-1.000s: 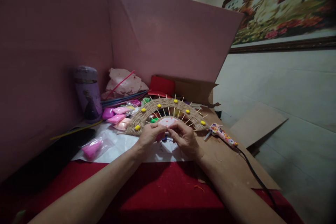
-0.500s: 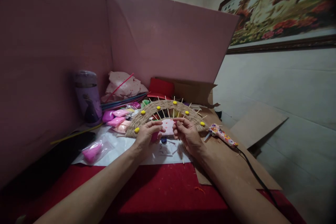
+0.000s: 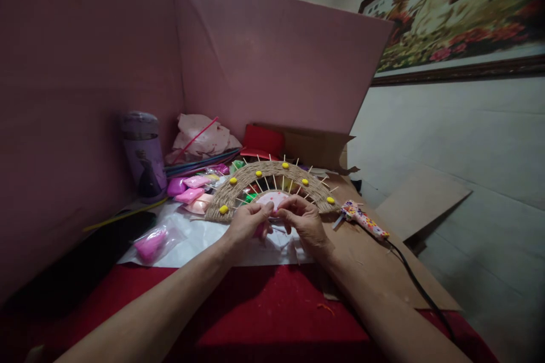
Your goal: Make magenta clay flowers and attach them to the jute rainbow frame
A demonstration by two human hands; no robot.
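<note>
A half-round woven twine fan [image 3: 272, 177] with wooden sticks and yellow dots lies on white paper [image 3: 200, 238]. Its middle is a pink half disc [image 3: 272, 198]. My left hand [image 3: 247, 221] and my right hand [image 3: 303, 222] meet just in front of that disc, fingertips pinched together. A bit of pink clay shows under my left fingers. What my right fingers pinch is too small to make out.
Packets of pink clay [image 3: 189, 187] and a bagged pink lump [image 3: 150, 243] lie left. A purple bottle [image 3: 143, 153] stands by the pink board wall [image 3: 255, 51]. A flowered glue gun [image 3: 361, 219] with a black cord lies right on cardboard [image 3: 383, 272]. Red cloth [image 3: 264, 312] covers the near table.
Both hands drew back from the pink disc's sides and came together in front of it, fingertips now pinching close to each other.
</note>
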